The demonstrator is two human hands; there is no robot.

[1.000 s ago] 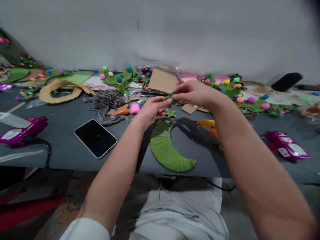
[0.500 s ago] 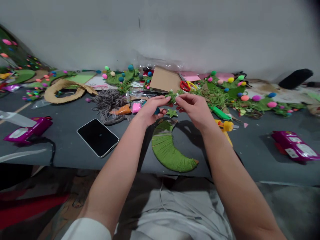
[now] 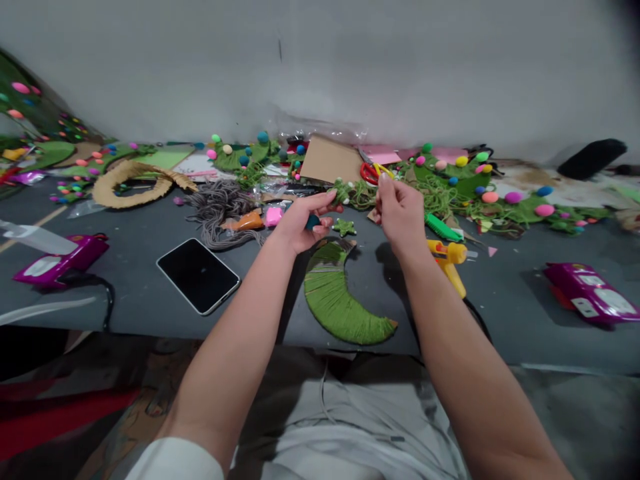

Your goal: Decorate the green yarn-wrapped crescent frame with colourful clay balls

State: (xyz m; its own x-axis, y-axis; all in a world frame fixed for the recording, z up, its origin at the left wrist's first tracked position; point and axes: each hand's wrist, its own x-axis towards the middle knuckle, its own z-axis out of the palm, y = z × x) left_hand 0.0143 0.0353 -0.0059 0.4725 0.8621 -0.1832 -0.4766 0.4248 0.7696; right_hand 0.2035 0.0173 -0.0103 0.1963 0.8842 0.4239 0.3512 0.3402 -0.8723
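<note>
My left hand (image 3: 306,220) pinches a small green yarn star (image 3: 342,191) between thumb and fingertips. A dark teal ball (image 3: 313,221) is tucked under its curled fingers. My right hand (image 3: 400,208) is raised to the right with thumb and finger pressed together; whatever is between them is too small to make out. Below my left hand, a second green star (image 3: 344,227) lies on the table. Closer to me rests a crescent (image 3: 333,293) wrapped in green yarn, its upper tip showing bare cardboard.
A yellow glue gun (image 3: 450,257) lies by my right wrist, near a green cutter (image 3: 443,227). Scissors (image 3: 370,172), grey yarn (image 3: 220,207) and a phone (image 3: 199,275) are around. Purple devices (image 3: 593,290) stand at both sides. Pompom-decorated green pieces (image 3: 240,157) line the wall.
My right hand has drawn away from the star, moving right and slightly up with fingers pinched. My left hand has kept the star and the ball in nearly the same spot.
</note>
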